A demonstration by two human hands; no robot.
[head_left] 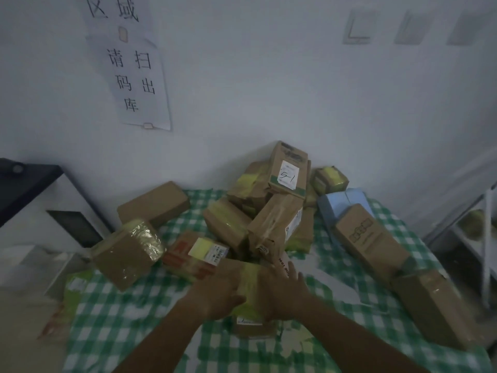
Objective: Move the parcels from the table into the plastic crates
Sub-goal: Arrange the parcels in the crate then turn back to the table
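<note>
**Two Hands on a Box**

A person stands at a table (129, 313) with a green and white checked cloth on it. Many brown parcels lie in a heap on the cloth, near the wall.

Both hands are on one brown box (251, 294) at the front of the heap. The box has yellow tape around it and a white label on its near end. It sits on the cloth, close to the person. The left hand (215, 294) holds the left side of the box, with the thumb lying across the top. The right hand (285, 292) holds the right side, and its fingers spread out over the far edge. The picture is a bit blurry here, so how tight the hands squeeze is hard to tell.

Just behind the box lies a flat parcel with red marks (188, 258). To the left sits a shiny taped box (127, 253), tilted on one corner. A tall box with "5-1" written on it (289, 169) leans at the top of the heap. A blue parcel (340, 204) lies to the right, partly under a long brown box (369, 239).

A paper sign (134, 76) with big black writing hangs on the white wall.
</note>
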